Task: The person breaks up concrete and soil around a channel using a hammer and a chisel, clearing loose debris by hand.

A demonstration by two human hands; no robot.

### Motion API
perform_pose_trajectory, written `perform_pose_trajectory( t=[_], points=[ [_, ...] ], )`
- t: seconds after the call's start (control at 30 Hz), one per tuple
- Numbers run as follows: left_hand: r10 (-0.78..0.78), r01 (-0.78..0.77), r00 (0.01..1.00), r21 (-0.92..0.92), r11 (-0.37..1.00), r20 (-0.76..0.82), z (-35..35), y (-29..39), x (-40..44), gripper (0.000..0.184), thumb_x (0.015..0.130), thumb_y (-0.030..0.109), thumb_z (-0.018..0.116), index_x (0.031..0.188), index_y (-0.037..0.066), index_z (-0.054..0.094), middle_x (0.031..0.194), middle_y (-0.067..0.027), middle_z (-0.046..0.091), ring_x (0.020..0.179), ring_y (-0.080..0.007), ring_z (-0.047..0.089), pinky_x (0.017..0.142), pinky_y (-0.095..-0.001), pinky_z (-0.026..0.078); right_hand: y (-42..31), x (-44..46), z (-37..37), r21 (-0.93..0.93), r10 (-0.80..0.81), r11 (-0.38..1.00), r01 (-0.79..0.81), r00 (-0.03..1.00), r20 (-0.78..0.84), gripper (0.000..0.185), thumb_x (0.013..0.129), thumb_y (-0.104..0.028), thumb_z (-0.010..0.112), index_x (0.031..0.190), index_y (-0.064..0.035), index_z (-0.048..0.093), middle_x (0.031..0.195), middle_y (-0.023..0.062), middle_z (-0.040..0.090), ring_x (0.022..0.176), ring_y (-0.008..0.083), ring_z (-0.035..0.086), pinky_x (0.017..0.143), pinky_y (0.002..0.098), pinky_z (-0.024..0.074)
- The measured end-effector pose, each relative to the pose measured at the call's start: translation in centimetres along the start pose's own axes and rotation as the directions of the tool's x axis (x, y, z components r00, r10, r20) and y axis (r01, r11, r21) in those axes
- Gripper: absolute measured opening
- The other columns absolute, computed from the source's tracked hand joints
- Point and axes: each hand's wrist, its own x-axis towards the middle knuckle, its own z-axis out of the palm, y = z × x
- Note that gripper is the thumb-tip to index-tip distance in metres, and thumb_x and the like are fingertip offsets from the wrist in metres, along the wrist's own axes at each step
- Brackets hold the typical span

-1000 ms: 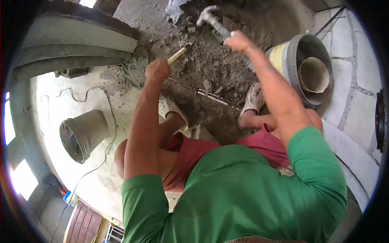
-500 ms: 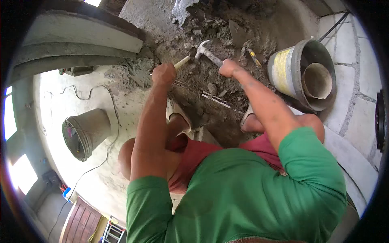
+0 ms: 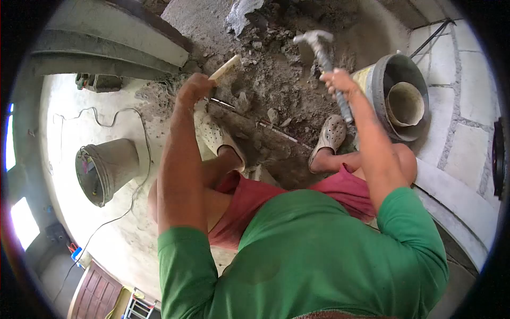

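A: What fills most of the view?
B: One person in a green shirt point(image 3: 319, 255), seen from the head down the chest; the torso is cut off at 6 o'clock. Beyond, at 12 o'clock, lies a patch of broken earth and rubble point(image 3: 284, 69), too crumbled to count its lumps.

A: Any containers?
B: Three. A grey pail point(image 3: 378, 84) stands at 2 o'clock, its yellow label partly hidden by the hand and forearm. A bucket point(image 3: 123, 164) is at 9 o'clock, its contents too dim to name. One smaller round vessel point(image 3: 406, 105) sits inside the pail.

A: And the feet?
B: Two pale clogs, the left one point(image 3: 214, 134) at 10 o'clock and the right one point(image 3: 333, 133) at 2, both at the near edge of the rubble.

A: What is being held?
B: Two things, one per hand. At 1 o'clock, one claw hammer point(image 3: 324, 56) is raised, slightly blurred, its head well apart from the other tool. The right grip point(image 3: 340, 83) is closed around its handle.
At 11 o'clock, one pale stick-like piece point(image 3: 226, 67) points up toward 12. The left grip point(image 3: 195, 87) is wrapped tight around its lower part, hiding that end; I cannot tell what it is made of.
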Motion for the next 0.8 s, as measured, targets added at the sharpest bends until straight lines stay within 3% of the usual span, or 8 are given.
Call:
perform_pose_trajectory(
  t=[0.1, 0.27, 0.33, 0.37, 0.43, 0.5, 0.63, 0.8],
  points=[
    [0.206, -0.156, 0.973, 0.361, 0.919, -0.102, -2.0, 3.4, -2.3, 0.033, 0.095, 0.038, 0.061, 0.093, 0.005, 0.068, 0.065, -0.0088, 0.058, 0.056, -0.0202, 0.056, 0.052, -0.0390, 0.043, 6.9, 2.2, 3.2, -0.018, 0.123, 0.992, -0.122, 0.983, 0.138, 0.025, 0.084, -0.014, 0.071, 0.100, -0.0061, 0.054, 0.064, -0.0043, 0.052, 0.045, 0.0048, 0.048, 0.037, 0.0275, 0.0396],
    [0.226, -0.085, 0.913, 0.385, 0.919, -0.339, -11.5, 12.2, -20.5, 0.039, 0.097, 0.038, 0.056, 0.100, 0.001, 0.064, 0.079, -0.0190, 0.063, 0.069, -0.0299, 0.060, 0.066, -0.0416, 0.048, 13.1, 4.9, 5.9, -0.530, 0.159, 0.844, -0.078, 0.981, 0.110, 0.028, 0.084, -0.019, 0.069, 0.103, 0.0017, 0.063, 0.078, 0.0132, 0.066, 0.061, 0.0228, 0.061, 0.061, 0.0391, 0.0516],
    [0.112, 0.005, 0.874, 0.240, 0.971, -0.472, -10.8, 12.6, -25.4, 0.035, 0.095, 0.036, 0.055, 0.098, 0.002, 0.064, 0.089, -0.0256, 0.065, 0.086, -0.0429, 0.063, 0.077, -0.0485, 0.048, 16.7, 7.3, 5.3, -0.896, -0.220, 0.443, -0.011, 0.968, -0.121, 0.031, 0.084, -0.018, 0.066, 0.109, -0.0021, 0.062, 0.097, 0.0168, 0.065, 0.086, 0.0317, 0.064, 0.074, 0.0459, 0.0517],
    [0.051, 0.049, 0.860, 0.181, 0.982, -0.508, -9.7, 11.9, -26.6, 0.034, 0.096, 0.035, 0.054, 0.100, 0.003, 0.063, 0.090, -0.0254, 0.065, 0.088, -0.0436, 0.063, 0.077, -0.0499, 0.048, 16.0, 6.6, 6.1, -0.896, -0.221, 0.444, -0.009, 0.968, -0.120, 0.031, 0.084, -0.018, 0.066, 0.109, -0.0021, 0.062, 0.097, 0.0168, 0.065, 0.086, 0.0317, 0.064, 0.074, 0.0459, 0.0517],
    [-0.001, 0.107, 0.859, 0.179, 0.978, -0.512, -7.2, 8.8, -26.8, 0.030, 0.097, 0.034, 0.053, 0.107, 0.007, 0.061, 0.094, -0.0252, 0.065, 0.094, -0.0447, 0.062, 0.079, -0.0521, 0.048, 13.2, 4.3, 8.8, -0.972, -0.653, 0.190, 0.134, 0.757, -0.023, 0.035, 0.081, -0.011, 0.064, 0.116, -0.0062, 0.059, 0.114, 0.0173, 0.059, 0.110, 0.0377, 0.056, 0.088, 0.0501, 0.0478],
    [-0.115, 0.223, 0.945, 0.347, 0.911, -0.305, -6.6, 9.2, -27.9, 0.027, 0.094, 0.030, 0.059, 0.111, 0.008, 0.061, 0.093, -0.0234, 0.066, 0.089, -0.0415, 0.064, 0.076, -0.0488, 0.050, 13.8, 6.4, 12.8, -0.912, -0.491, 0.296, 0.283, 0.864, 0.109, 0.050, 0.077, -0.007, 0.064, 0.126, -0.0094, 0.054, 0.123, 0.0171, 0.051, 0.117, 0.0384, 0.049, 0.096, 0.0517, 0.0433],
    [-0.014, 0.076, 0.978, 0.295, 0.952, -0.209, -7.1, 12.2, -28.3, 0.029, 0.090, 0.030, 0.064, 0.111, 0.010, 0.062, 0.079, -0.0196, 0.067, 0.082, -0.0406, 0.066, 0.072, -0.0495, 0.050, 16.3, 5.2, 18.5, -0.786, -0.506, -0.057, 0.616, 0.661, 0.554, 0.056, 0.082, -0.001, 0.063, 0.135, -0.0120, 0.048, 0.136, 0.0134, 0.041, 0.123, 0.0374, 0.044, 0.098, 0.0549, 0.0418],
    [0.030, 0.028, 0.984, 0.316, 0.948, -0.176, -7.3, 12.0, -28.2, 0.026, 0.089, 0.028, 0.063, 0.105, 0.007, 0.060, 0.077, -0.0191, 0.066, 0.078, -0.0397, 0.065, 0.069, -0.0495, 0.048, 16.9, 4.4, 19.5, -0.869, -0.267, 0.062, 0.491, 0.847, 0.459, 0.045, 0.088, -0.006, 0.064, 0.130, -0.0123, 0.051, 0.130, 0.0178, 0.043, 0.121, 0.0384, 0.045, 0.096, 0.0568, 0.0422]
  ],
)
